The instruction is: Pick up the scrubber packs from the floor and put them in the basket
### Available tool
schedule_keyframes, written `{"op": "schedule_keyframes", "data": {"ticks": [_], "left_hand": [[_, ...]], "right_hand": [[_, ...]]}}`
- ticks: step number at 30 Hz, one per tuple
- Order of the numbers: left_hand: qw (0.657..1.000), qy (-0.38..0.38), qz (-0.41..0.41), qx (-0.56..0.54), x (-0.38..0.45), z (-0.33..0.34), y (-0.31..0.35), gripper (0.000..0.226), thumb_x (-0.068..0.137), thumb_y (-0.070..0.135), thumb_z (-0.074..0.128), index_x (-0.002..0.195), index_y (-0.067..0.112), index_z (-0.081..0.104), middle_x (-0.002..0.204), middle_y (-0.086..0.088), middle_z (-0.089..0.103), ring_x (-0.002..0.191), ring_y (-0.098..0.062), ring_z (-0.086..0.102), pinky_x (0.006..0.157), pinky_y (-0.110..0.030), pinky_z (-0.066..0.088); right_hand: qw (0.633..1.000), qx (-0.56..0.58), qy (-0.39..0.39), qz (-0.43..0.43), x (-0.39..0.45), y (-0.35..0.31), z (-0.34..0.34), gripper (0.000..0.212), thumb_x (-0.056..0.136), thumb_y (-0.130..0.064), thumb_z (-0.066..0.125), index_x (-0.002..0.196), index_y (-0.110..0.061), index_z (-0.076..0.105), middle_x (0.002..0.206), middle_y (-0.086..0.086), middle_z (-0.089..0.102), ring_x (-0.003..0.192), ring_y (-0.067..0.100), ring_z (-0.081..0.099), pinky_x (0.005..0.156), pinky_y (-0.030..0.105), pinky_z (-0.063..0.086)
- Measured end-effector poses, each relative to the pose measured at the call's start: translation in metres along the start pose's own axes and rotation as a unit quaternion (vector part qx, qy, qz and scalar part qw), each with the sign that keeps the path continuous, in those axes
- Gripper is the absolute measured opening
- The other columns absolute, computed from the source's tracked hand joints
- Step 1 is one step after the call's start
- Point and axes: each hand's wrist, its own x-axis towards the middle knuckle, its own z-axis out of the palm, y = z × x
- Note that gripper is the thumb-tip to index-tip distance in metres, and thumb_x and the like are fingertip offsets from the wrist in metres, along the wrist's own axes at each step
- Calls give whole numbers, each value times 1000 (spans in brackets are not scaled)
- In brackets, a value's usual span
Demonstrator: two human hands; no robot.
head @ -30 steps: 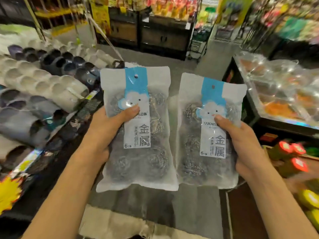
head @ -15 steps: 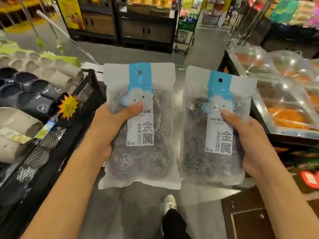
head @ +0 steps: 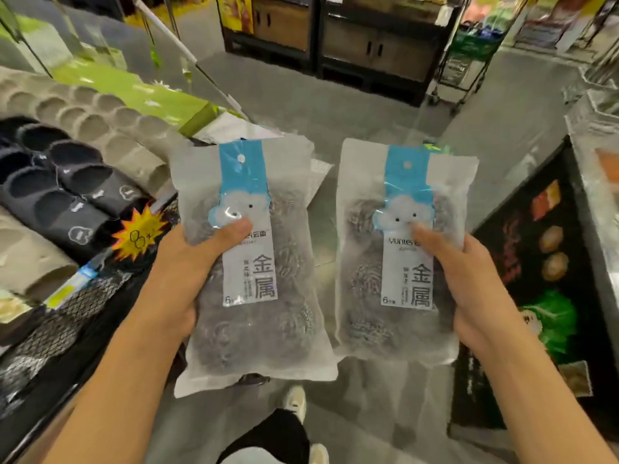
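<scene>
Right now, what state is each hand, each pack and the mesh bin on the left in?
left hand: grips a pack, thumb across its front.
right hand: grips the other pack, thumb on its label.
left scrubber pack: sealed, upright, off the floor.
right scrubber pack: sealed, upright, off the floor.
black mesh bin: stocked with slippers.

You're standing in a shop aisle. To your left, a mesh bin (head: 63,316) is stacked with rows of slippers (head: 77,192), and a starburst price tag (head: 139,233) is clipped to its edge. Ahead, dark display cabinets (head: 338,38) carry goods on top, with a wire rack (head: 469,58) beside them. On your right runs a counter (head: 596,209) fronted with food pictures. Both packs (head: 249,262) you hold are sealed retail bags with printed labels.
</scene>
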Motion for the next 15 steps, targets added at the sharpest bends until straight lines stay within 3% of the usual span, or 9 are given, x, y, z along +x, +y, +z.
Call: {"op": "schedule_keyframes", "data": {"ticks": [4, 8, 15], "left_hand": [[997, 78, -3, 3, 47, -12, -11, 53, 70, 27, 80, 122, 20, 71, 108, -3, 80, 96, -23, 78, 76, -37, 64], [989, 143, -13, -34, 89, -34, -21, 51, 73, 24, 80, 123, 18, 70, 108, -5, 80, 95, -23, 78, 77, -38, 65], [959, 270, -41, -78, 131, -73, -57, 46, 75, 23, 81, 120, 17, 71, 106, -7, 80, 94, -27, 78, 75, -40, 63]], "right_hand": [[997, -32, -64, 30, 75, 3, 40, 18, 96, -29, 69, 112, -21, 68, 88, 4, 81, 73, 19, 78, 57, 31, 63], [988, -76, -127, 51, 140, 10, 93, 25, 93, -31, 72, 115, -21, 69, 95, 5, 81, 79, 20, 79, 60, 33, 63], [956, -138, -241, 91, 225, 38, 171, 3, 96, -25, 69, 97, -26, 72, 81, 1, 80, 67, 15, 77, 51, 28, 59]]}}
